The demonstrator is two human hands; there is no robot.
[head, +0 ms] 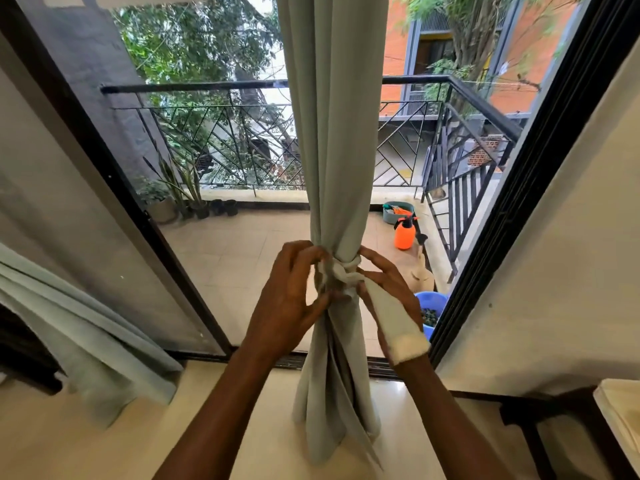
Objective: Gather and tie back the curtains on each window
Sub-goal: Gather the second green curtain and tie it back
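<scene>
Balcony door [242, 188] | curtain [334, 133] gathered; hands [287, 296] [388, 289] at tie [346, 268]

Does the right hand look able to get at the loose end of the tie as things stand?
Probably yes: the loose end already drapes over the right hand, beside the knot, with nothing between them.
</scene>
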